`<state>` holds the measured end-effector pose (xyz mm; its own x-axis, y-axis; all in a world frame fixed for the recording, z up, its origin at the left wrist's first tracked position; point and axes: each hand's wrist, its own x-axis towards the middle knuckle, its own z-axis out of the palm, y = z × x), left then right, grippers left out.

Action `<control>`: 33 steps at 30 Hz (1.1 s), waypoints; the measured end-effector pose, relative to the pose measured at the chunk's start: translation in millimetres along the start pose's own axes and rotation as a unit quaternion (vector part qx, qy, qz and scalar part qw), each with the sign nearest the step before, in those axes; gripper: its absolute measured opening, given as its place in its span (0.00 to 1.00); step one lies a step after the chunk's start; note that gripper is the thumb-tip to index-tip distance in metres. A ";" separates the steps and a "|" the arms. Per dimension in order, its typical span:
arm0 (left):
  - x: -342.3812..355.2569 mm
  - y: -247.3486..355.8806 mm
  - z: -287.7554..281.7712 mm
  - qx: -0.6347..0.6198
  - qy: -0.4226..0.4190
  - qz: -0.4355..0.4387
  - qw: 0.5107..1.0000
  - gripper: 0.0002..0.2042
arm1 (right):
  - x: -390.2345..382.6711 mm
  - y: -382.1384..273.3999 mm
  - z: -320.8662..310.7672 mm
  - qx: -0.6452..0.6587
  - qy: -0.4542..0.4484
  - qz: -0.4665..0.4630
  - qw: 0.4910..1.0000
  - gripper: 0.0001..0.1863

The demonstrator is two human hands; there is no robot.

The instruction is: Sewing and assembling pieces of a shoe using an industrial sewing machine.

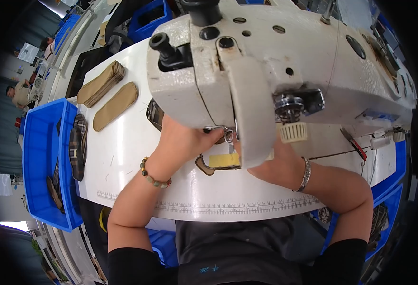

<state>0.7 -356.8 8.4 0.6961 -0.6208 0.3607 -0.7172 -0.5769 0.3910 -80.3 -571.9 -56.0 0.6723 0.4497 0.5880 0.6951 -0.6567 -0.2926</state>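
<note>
My left hand (183, 140) reaches under the head of a white sewing machine (313, 57). Its thumb and fingers are pinched together right by the presser foot (228, 134); what lies between them is hidden. Part of a dark plaid cloth piece (155, 114) shows just beyond that hand. My right hand (280, 165) rests on the other side of the needle, its fingers covered by the machine's front guard (252, 109). Between the hands are a yellow block (223, 160) and a tan piece with a dark edge (203, 166).
Tan insole-shaped pieces lie on the white table (123, 156): a stack (102, 83) and a single one (115, 107). A blue bin (47, 166) stands at the left, plaid pieces (78, 147) over its edge. Red-handled snips (355, 144) lie at right. Other people sit far left.
</note>
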 end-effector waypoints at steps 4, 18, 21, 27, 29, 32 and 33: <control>0.4 2.3 0.1 0.022 -0.005 0.008 1.000 0.17 | 1.8 1.1 -2.0 0.065 -0.037 0.019 0.997 0.12; 5.6 7.9 -1.4 -0.082 -0.025 -0.098 0.991 0.14 | 20.3 -17.1 -15.2 -0.015 -0.051 0.028 0.998 0.13; 4.9 4.5 0.5 -0.095 -0.023 -0.103 0.990 0.13 | 30.8 -18.9 -22.4 -0.040 -0.055 0.001 0.998 0.12; 7.2 2.8 0.7 -0.089 -0.019 -0.065 0.994 0.13 | 22.3 -7.9 -1.3 -0.010 -0.027 0.020 0.999 0.10; 7.2 1.2 0.3 -0.100 -0.016 -0.064 0.993 0.14 | 25.5 -10.3 -6.1 -0.012 -0.039 0.016 0.999 0.10; 8.5 2.2 -1.9 -0.115 -0.019 -0.076 0.990 0.14 | 31.3 -18.5 -19.1 0.029 -0.061 0.005 0.998 0.10; 9.2 3.9 -3.1 -0.117 -0.027 -0.090 0.989 0.14 | 28.4 -17.3 -12.6 0.028 -0.062 0.022 0.997 0.11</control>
<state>4.4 -363.1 15.8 0.8041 -0.5506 0.2242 -0.5501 -0.5462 0.6317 -76.4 -555.4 -24.7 0.7261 0.4950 0.4772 0.6753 -0.6441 -0.3594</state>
